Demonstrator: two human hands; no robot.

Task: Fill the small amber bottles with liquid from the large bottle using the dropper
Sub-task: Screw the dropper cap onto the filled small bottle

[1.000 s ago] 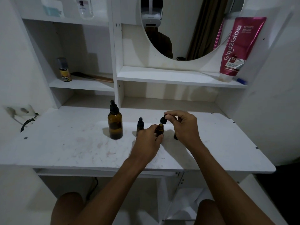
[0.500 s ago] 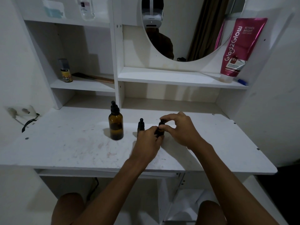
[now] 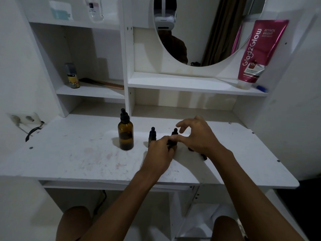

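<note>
along the back of the white tabletop (image 3: 78, 153) rises a shelf unit. a small can with a yellow label (image 3: 73, 77) stands in the left cubby beside a long wooden-handled thing (image 3: 104, 83). a pink glad2glow tube (image 3: 260, 53) leans on the shelf (image 3: 182, 82) under the round mirror (image 3: 208, 40), and a double wall socket (image 3: 24, 118) sits at the far left.

on the stained tabletop the large amber bottle (image 3: 125, 136) stands upright with its black dropper cap on, well left of the hands. just right of it a small amber bottle (image 3: 152, 133), also capped, stands half hidden behind the left hand (image 3: 160, 152). two dark shapes (image 3: 191, 149) peek out from under the right wrist, too covered to name.

the left hand reaches forward, palm down, its fingers (image 3: 164, 140) curled round the body of a second small amber bottle (image 3: 174, 135), whose black dropper cap stands up above the knuckles. the right hand (image 3: 198, 134) arches over from the right, fingers apart and loosely bent. its forefinger is lifted clear of the cap's bulb and its thumb stretches toward the bottle's neck; whether the thumb touches cannot be told.
</note>
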